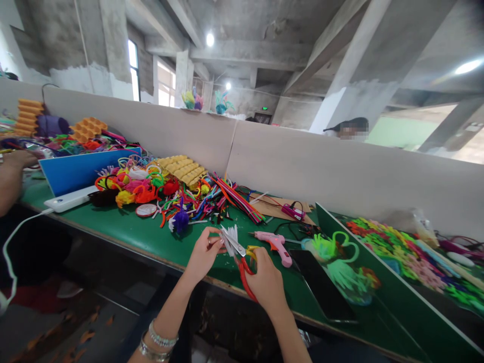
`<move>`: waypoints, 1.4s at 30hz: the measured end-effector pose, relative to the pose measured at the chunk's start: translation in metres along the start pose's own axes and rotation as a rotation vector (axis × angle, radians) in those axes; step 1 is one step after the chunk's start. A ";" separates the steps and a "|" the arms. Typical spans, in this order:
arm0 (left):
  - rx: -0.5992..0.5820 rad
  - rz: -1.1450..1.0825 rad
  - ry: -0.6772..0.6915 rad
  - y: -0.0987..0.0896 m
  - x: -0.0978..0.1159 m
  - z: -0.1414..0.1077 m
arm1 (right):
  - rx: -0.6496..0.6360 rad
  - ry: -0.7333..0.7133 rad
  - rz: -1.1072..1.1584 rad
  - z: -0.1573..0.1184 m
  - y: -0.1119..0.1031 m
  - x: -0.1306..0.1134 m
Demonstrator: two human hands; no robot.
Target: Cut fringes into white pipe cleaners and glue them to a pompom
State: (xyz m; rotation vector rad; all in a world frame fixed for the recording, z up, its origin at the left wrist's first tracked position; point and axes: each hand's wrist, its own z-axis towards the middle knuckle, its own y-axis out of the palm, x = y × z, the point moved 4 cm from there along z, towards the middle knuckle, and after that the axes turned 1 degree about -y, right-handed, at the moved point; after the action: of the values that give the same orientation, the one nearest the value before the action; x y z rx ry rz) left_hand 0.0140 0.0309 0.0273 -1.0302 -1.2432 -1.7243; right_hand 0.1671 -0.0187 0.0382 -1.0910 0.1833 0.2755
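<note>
My left hand [206, 253] is closed around a small bundle of white pipe cleaner pieces [233, 235], whose ends fan out past the fingers. In my right hand [266, 282] is a pair of scissors [245, 276] with red handles, its fingers through the loops. The metal blades reach across the white pieces by my left fingertips; whether they touch them I cannot tell. Something yellow [250, 251] shows at my right fingers, partly hidden. A pink glue gun [275, 245] lies just beyond my right hand.
Colourful pipe cleaners [238, 199] and fuzzy figures [139, 189] pile up behind my left hand. To the right lie a black phone [321, 285] and green fuzzy pieces [346, 272], beside a low divider [389, 287]. A white power strip [70, 199] and another person's arm [11, 176] are at left.
</note>
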 end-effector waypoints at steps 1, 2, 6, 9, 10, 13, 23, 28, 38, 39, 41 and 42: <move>-0.001 0.001 0.000 0.000 0.000 0.000 | 0.005 -0.002 -0.006 0.000 0.000 0.000; -0.001 0.002 -0.001 0.000 -0.001 0.000 | 0.010 -0.003 -0.010 0.000 0.000 0.000; -0.001 0.009 -0.012 0.001 -0.002 0.000 | 0.031 -0.010 -0.009 0.000 -0.001 0.000; -0.018 0.016 -0.017 0.004 -0.002 -0.001 | 0.027 -0.003 -0.003 0.000 -0.001 0.001; -0.023 0.016 -0.017 0.004 -0.002 -0.001 | 0.026 -0.001 -0.001 0.000 -0.001 0.001; -0.029 0.014 -0.019 0.005 -0.002 -0.002 | 0.017 -0.001 0.006 -0.001 -0.001 0.001; -0.036 0.006 -0.013 0.005 -0.001 0.000 | -0.001 0.004 0.007 -0.001 -0.001 0.000; -0.042 0.015 -0.008 0.006 0.000 -0.001 | -0.004 0.013 0.017 -0.001 -0.003 -0.001; -0.034 -0.001 -0.015 0.005 -0.001 0.000 | 0.076 0.013 0.018 -0.001 -0.002 0.003; -0.030 -0.001 -0.014 0.004 -0.001 0.000 | 0.089 0.012 0.015 0.000 -0.002 0.003; -0.022 0.000 -0.011 0.003 0.000 0.000 | 0.103 0.002 0.006 0.000 -0.002 0.003; -0.017 0.001 -0.010 0.002 0.000 0.000 | 0.104 -0.005 -0.001 0.001 -0.002 0.003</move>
State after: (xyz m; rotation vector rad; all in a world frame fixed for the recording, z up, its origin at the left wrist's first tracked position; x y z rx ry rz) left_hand 0.0158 0.0304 0.0282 -1.0501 -1.2356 -1.7344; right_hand 0.1710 -0.0184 0.0394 -0.9871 0.1900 0.2650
